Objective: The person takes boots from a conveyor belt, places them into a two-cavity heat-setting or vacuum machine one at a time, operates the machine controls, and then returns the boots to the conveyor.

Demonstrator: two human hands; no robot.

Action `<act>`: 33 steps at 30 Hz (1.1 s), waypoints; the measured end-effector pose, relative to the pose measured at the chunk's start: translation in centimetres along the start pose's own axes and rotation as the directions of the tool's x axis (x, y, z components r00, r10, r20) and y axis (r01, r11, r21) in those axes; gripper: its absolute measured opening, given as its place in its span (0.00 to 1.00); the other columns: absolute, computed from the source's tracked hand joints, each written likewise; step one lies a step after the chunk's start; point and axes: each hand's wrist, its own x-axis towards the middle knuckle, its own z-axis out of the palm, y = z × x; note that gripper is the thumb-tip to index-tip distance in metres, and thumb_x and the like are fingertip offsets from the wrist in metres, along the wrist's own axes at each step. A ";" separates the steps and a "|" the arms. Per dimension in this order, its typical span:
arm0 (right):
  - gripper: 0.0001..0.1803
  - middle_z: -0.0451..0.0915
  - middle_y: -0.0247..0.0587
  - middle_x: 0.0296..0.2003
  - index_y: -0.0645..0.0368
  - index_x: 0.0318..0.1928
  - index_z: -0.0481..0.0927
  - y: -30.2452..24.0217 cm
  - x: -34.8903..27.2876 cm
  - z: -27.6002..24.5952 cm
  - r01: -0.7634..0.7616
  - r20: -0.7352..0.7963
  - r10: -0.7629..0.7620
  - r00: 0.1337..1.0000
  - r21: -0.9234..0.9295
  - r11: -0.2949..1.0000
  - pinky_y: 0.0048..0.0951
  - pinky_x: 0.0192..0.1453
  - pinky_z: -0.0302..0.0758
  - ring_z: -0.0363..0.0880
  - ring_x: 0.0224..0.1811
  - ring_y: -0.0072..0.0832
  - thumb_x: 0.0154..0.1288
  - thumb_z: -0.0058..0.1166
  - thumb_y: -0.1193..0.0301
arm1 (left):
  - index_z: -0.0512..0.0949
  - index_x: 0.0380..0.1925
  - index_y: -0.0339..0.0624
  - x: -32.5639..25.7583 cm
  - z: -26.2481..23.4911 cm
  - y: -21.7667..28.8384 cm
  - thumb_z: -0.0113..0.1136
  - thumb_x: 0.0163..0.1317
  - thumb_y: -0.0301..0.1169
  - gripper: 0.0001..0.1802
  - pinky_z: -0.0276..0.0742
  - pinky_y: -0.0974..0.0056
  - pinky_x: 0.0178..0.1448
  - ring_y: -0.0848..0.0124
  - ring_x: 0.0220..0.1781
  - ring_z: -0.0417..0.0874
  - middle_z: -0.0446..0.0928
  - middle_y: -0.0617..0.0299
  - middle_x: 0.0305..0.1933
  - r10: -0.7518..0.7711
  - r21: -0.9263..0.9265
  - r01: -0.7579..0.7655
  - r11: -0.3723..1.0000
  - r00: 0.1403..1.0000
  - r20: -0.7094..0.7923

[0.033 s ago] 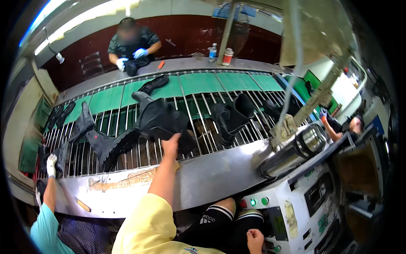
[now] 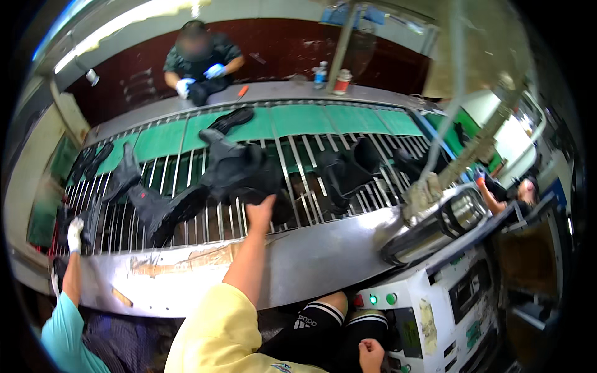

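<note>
At the far left, a co-worker's gloved hand (image 2: 74, 233) rests on the metal rails of a conveyor (image 2: 205, 239), near a row of black boots (image 2: 134, 186). Toward the middle, the person's left hand (image 2: 260, 211) reaches up across the steel ledge (image 2: 298, 261) onto the rails. Its fingers are curled around the lower edge of a black boot upper (image 2: 239, 171); the upper lies on the rails just above and beyond the fingertips, touching them. Further right, more black boot pieces (image 2: 348, 171) sit on the rails, well apart. At the bottom right, the right hand (image 2: 371, 354) rests low beside the knee, clenched into a loose fist. Across the conveyor, another person (image 2: 199, 59) in blue gloves handles a dark piece.
</note>
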 end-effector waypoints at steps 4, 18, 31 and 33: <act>0.07 0.83 0.47 0.31 0.55 0.36 0.83 -1.0 -0.8 3.2 0.124 0.162 -0.081 0.983 -0.277 0.953 0.36 0.40 0.78 0.83 0.33 0.41 0.59 0.57 0.68 | 0.72 0.50 0.36 -4.2 3.6 -0.3 0.76 0.42 0.39 0.35 0.75 0.54 0.52 0.50 0.51 0.80 0.80 0.45 0.47 -0.066 0.457 0.048 0.888 0.997 0.025; 0.08 0.83 0.43 0.29 0.52 0.33 0.84 0.9 -0.7 5.3 0.028 0.087 0.013 0.996 -0.442 0.896 0.39 0.39 0.77 0.81 0.32 0.44 0.58 0.57 0.64 | 0.73 0.50 0.43 11.7 -11.9 9.7 0.71 0.43 0.41 0.33 0.73 0.49 0.56 0.51 0.53 0.78 0.75 0.52 0.54 0.137 0.845 -0.429 -0.320 0.862 0.489; 0.04 0.79 0.42 0.19 0.58 0.25 0.82 2.2 -0.4 4.4 0.094 0.021 -0.091 0.996 -0.204 0.974 0.32 0.28 0.76 0.80 0.21 0.35 0.49 0.62 0.72 | 0.79 0.39 0.36 12.8 -16.0 17.8 0.75 0.37 0.48 0.32 0.79 0.55 0.52 0.52 0.48 0.83 0.82 0.46 0.43 -0.150 0.911 -0.308 -0.274 0.949 0.276; 0.04 0.80 0.40 0.21 0.56 0.28 0.82 1.7 -0.5 4.4 0.067 0.067 -0.058 0.996 -0.151 0.986 0.34 0.29 0.76 0.81 0.24 0.36 0.49 0.62 0.70 | 0.79 0.40 0.34 10.7 -17.9 23.3 0.77 0.33 0.52 0.38 0.78 0.54 0.51 0.51 0.46 0.83 0.82 0.44 0.41 0.008 0.956 -0.257 -0.143 0.965 0.261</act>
